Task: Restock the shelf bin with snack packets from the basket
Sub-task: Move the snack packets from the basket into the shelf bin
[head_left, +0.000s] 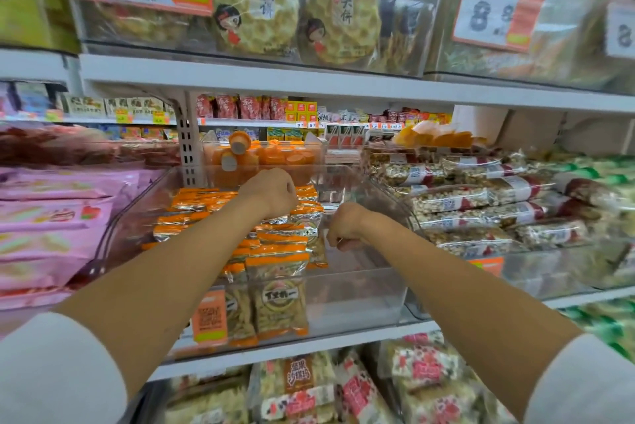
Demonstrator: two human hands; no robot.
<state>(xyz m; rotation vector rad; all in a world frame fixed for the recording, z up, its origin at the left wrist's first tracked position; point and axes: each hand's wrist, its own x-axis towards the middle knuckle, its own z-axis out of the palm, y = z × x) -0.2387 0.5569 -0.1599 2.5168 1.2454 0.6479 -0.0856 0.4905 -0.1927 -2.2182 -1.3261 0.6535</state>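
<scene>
Orange snack packets (278,253) lie in the clear shelf bin (360,296) mid-frame, where left grip (271,192) and right grip (343,226) curl, contents untellable; best to square the rows, then fill rightward.

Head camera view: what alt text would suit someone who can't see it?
A person's left hand and right hand, both curled, reach into a clear shelf bin whose left half holds orange snack packets. Other packaged snacks fill neighbouring shelves.

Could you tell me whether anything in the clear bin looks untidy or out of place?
The orange packets are heaped crookedly on the left side of the bin, some flat, some upright against the front wall, while its right side is bare. Nothing looks spilled or torn.
</scene>
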